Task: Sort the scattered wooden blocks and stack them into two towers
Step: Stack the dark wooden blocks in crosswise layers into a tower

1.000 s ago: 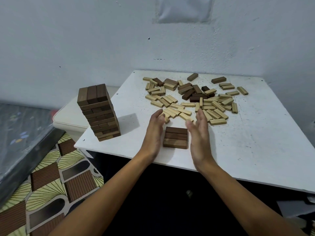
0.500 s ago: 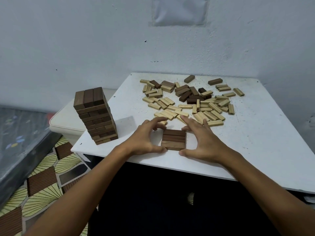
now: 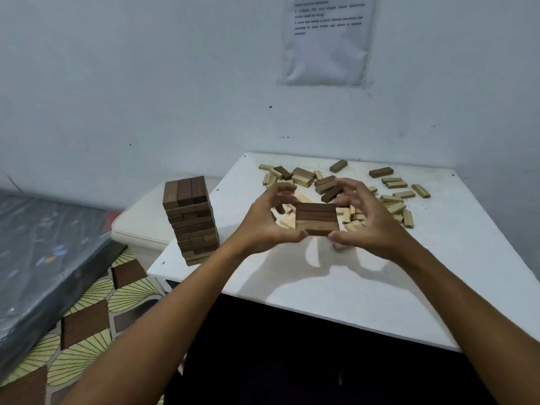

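Observation:
A flat layer of three dark wooden blocks (image 3: 317, 219) is held in the air above the white table (image 3: 365, 276). My left hand (image 3: 267, 220) grips its left side and my right hand (image 3: 368, 223) grips its right side, thumbs at the near edge and fingers curled over the far edge. A tall tower of dark blocks (image 3: 191, 219) stands at the table's left front corner. A scattered pile of light and dark blocks (image 3: 388, 197) lies at the back of the table, partly hidden by my hands.
A cream padded stool (image 3: 137, 226) sits left of the table behind the tower. A dark mattress (image 3: 43, 252) and a patterned floor mat (image 3: 87, 314) lie at the lower left. The wall with a paper sheet (image 3: 327, 39) is close behind the table.
My hands closed around the three dark blocks on the table, then lifted them together off the surface. The camera tilted up.

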The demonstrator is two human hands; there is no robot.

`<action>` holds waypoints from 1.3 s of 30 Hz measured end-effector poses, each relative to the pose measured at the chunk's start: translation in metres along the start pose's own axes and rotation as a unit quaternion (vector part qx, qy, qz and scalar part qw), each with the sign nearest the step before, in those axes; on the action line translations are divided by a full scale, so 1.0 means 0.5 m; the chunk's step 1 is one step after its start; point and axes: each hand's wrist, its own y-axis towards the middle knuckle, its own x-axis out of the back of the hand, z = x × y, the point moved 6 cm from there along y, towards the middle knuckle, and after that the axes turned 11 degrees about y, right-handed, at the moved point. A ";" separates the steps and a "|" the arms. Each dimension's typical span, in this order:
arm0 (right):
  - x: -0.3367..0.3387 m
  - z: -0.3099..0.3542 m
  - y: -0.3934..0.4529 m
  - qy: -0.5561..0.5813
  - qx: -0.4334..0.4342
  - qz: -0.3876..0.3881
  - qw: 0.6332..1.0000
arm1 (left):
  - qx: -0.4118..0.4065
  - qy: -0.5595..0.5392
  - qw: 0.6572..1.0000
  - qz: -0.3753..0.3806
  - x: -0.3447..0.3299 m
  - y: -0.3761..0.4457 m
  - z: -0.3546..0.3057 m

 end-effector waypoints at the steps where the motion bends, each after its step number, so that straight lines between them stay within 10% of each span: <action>1: 0.008 0.018 0.017 0.013 0.012 -0.005 1.000 | -0.003 -0.007 1.000 -0.011 0.020 0.012 -0.018; 21: -0.212 0.209 0.264 0.102 0.097 0.091 0.986 | 0.063 0.067 0.985 -0.147 0.390 -0.040 -0.002; 39: -0.332 0.165 0.297 0.066 0.046 0.171 0.982 | 0.137 0.075 0.980 -0.125 0.414 -0.096 0.119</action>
